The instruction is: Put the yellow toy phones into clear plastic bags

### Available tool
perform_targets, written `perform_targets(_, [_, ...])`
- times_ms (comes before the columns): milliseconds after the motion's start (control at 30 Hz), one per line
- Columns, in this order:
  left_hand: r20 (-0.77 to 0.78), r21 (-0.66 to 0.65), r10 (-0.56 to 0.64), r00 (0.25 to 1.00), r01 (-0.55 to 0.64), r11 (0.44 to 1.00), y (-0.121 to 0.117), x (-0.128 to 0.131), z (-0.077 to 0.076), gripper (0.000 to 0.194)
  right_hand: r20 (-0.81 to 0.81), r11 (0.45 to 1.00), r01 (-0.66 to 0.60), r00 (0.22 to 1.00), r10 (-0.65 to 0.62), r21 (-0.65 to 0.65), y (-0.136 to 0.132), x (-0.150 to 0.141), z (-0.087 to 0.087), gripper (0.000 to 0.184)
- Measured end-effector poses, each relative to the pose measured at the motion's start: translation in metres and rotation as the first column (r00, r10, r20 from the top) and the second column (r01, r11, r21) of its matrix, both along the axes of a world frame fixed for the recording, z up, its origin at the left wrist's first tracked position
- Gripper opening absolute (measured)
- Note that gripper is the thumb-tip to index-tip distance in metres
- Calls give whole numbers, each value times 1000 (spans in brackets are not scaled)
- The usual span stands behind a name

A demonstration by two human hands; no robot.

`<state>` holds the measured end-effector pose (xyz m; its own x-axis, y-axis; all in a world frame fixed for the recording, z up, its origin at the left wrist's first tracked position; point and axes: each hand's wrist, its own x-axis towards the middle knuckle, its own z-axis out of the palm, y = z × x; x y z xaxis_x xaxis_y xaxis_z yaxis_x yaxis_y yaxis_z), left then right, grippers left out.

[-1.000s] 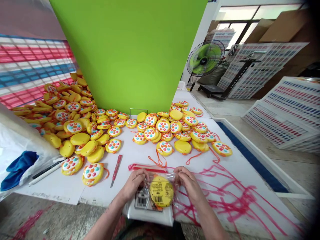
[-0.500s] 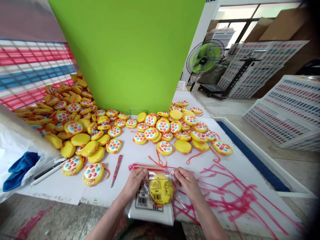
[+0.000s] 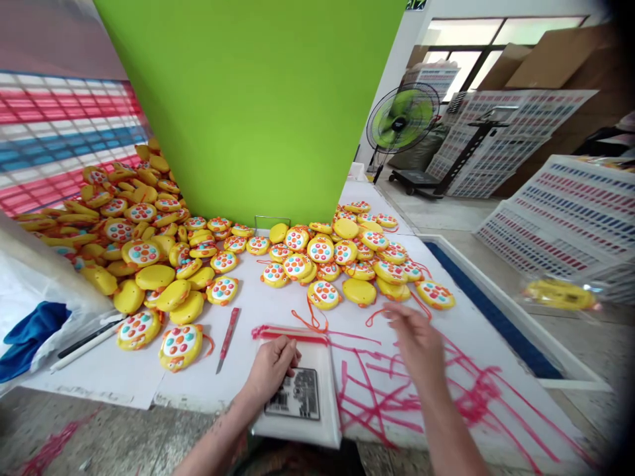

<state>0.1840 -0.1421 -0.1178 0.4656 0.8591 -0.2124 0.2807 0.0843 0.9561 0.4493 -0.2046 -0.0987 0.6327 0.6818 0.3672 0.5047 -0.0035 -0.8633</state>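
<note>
My left hand (image 3: 272, 367) lies on a stack of clear plastic bags (image 3: 317, 423) at the table's near edge. Its fingers are curled and pinch the top bag beside a barcode label (image 3: 294, 394). My right hand (image 3: 417, 338) hovers blurred over the red-scribbled white table (image 3: 476, 344), fingers stretched out and holding nothing. It is nearest the yellow toy discs with coloured buttons (image 3: 325, 294) and their orange cords. A bagged yellow toy (image 3: 560, 295) is in mid-air off the table's right side.
A big heap of the yellow toys (image 3: 139, 225) fills the left and back of the table. A red knife (image 3: 227, 338) lies left of the bags. A green board (image 3: 258, 106) stands behind. Blue cloth (image 3: 30, 334), a fan (image 3: 403, 119) and white crates (image 3: 570, 218) surround the table.
Both hands held a bagged yellow toy over the stack. Now my right hand has swung up and right with nothing in it, the bagged toy is airborne at the right, and my left hand stays on the bags.
</note>
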Motion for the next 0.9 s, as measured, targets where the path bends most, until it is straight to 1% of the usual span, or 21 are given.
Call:
perform_targets(33, [-18, 25, -3, 1000, 3, 1000, -1, 0, 1, 40, 43, 991, -119, 992, 122, -63, 5, -12, -5, 28])
perform_targets(67, [-38, 54, -13, 999, 15, 998, -3, -1, 1, 40, 95, 974, -208, 972, 216, -92, 11, -23, -8, 27])
perform_targets(100, [-62, 92, -28, 998, 34, 995, -5, -2, 1, 40, 155, 959, -267, 947, 280, -98, 18, -34, -10, 27])
perform_targets(167, [-108, 178, -73, 991, 91, 980, -9, -5, 2, 39, 274, 929, -348, 888, 369, -124, 35, -48, -12, 29])
perform_targets(233, [-137, 258, -111, 984, 144, 955, -11, -9, 2, 36, 367, 902, -385, 824, 432, -196, 54, -53, -14, 34])
perform_targets(300, [-142, 340, -97, 985, 140, 930, -11, -11, 1, 30, 424, 878, -395, 770, 477, -271, 72, -51, -22, 39])
perform_targets(333, [-142, 384, -66, 988, 116, 916, -11, -12, 0, 27, 442, 865, -395, 746, 499, -310, 78, -49, -28, 41])
perform_targets(400, [-144, 476, 40, 989, 34, 879, -8, -12, -3, 23, 484, 845, -374, 698, 528, -382, 84, -45, -43, 45])
perform_targets(467, [-161, 548, 128, 979, -19, 836, -5, -10, -8, 19, 535, 840, -321, 659, 530, -437, 81, -42, -54, 48])
perform_targets(533, [-211, 609, 156, 965, 5, 793, -4, -7, -11, 17, 563, 844, -263, 647, 514, -468, 70, -41, -57, 47])
perform_targets(600, [-312, 661, 145, 939, 105, 743, -4, -3, -13, 14, 538, 838, -241, 672, 508, -490, 58, -39, -51, 41])
perform_targets(667, [-434, 686, 152, 888, 216, 695, -7, 0, -13, 15, 477, 828, -266, 714, 513, -493, 46, -36, -43, 35])
perform_targets(700, [-488, 686, 161, 858, 263, 679, -8, 2, -12, 17, 454, 833, -275, 735, 504, -479, 42, -34, -40, 33])
perform_targets(767, [-564, 675, 179, 806, 326, 662, -11, 5, -10, 18, 444, 852, -287, 755, 482, -438, 36, -31, -36, 32])
perform_targets(800, [-589, 669, 186, 786, 345, 658, -12, 6, -9, 17, 455, 856, -294, 748, 482, -425, 34, -31, -36, 32])
perform_targets(833, [-608, 663, 191, 771, 360, 657, -13, 7, -8, 17, 472, 853, -303, 730, 494, -425, 32, -31, -38, 34])
perform_targets(900, [-636, 651, 198, 746, 382, 656, -13, 9, -6, 15, 500, 826, -318, 675, 542, -465, 30, -34, -44, 40])
